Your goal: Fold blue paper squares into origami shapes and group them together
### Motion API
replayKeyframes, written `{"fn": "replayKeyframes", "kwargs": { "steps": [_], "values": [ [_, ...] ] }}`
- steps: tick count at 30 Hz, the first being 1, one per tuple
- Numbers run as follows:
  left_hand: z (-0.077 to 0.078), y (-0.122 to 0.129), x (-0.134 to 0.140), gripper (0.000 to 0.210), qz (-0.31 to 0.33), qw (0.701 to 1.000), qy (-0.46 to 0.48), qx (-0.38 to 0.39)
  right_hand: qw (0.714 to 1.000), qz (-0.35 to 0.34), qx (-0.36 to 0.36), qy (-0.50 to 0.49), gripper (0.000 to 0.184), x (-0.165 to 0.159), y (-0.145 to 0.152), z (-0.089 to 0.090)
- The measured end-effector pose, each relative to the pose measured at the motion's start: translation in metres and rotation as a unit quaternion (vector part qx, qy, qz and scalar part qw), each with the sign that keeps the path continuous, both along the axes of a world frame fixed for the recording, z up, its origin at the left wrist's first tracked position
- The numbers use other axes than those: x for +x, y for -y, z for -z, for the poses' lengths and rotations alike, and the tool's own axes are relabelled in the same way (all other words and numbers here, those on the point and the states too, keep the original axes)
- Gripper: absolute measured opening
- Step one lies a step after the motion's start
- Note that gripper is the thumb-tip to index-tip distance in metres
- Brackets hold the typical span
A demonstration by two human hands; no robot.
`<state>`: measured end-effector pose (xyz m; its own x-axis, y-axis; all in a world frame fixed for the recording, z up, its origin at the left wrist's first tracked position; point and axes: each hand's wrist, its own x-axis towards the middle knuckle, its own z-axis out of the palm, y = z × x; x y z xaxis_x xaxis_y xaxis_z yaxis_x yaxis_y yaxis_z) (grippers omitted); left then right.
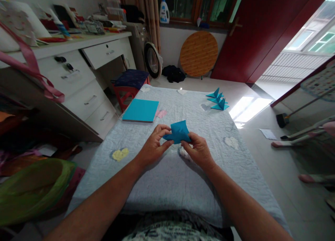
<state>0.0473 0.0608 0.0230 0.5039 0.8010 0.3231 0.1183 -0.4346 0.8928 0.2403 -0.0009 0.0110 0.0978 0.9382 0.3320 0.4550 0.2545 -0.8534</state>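
Note:
Both hands hold one partly folded piece of blue origami paper (179,132) above the middle of the cloth-covered table (167,185). Its left end is pinched between thumb and fingers of my left hand (154,143). My right hand (200,148) grips the lower right corner, thumb in front. A squarish flap stands up between the hands. Beyond them to the left lies a stack of blue paper (141,110). Several folded blue paper figures (219,100) with raised points sit in a row at the table's far right corner.
A red stool (127,91) with a dark cushion stands past the far left corner. White drawers (89,98) line the left side, with a green-lined bin (34,188) below. A washing machine (151,59) has its door open. A broom (284,119) rests at right.

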Motion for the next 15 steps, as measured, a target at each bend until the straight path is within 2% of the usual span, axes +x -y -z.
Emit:
{"fn": "replayKeyframes", "kwargs": {
  "steps": [2,5,8,9,13,15],
  "values": [
    [0.005,-0.001,0.002,0.02,-0.006,0.999,0.035,-0.028,1.0,-0.001,-0.008,-0.02,0.008,0.0,0.0,0.002],
    [0.01,0.0,0.007,0.023,0.015,0.986,0.104,-0.129,0.998,-0.01,-0.024,-0.065,0.008,-0.001,0.0,0.005],
    [0.009,0.002,0.013,0.027,0.028,0.964,0.14,-0.224,0.989,-0.025,-0.035,-0.138,0.012,-0.004,0.0,0.008],
    [0.007,0.003,0.014,0.028,0.027,0.959,0.146,-0.24,0.985,-0.031,-0.035,-0.166,0.02,-0.006,0.0,0.009],
    [0.003,0.007,0.02,0.04,-0.001,0.949,0.181,-0.259,0.969,-0.043,-0.041,-0.239,0.076,-0.012,-0.002,0.007],
    [0.002,0.008,0.021,0.059,-0.002,0.944,0.191,-0.269,0.961,-0.041,-0.06,-0.268,0.084,-0.012,-0.003,0.005]
  ]
}}
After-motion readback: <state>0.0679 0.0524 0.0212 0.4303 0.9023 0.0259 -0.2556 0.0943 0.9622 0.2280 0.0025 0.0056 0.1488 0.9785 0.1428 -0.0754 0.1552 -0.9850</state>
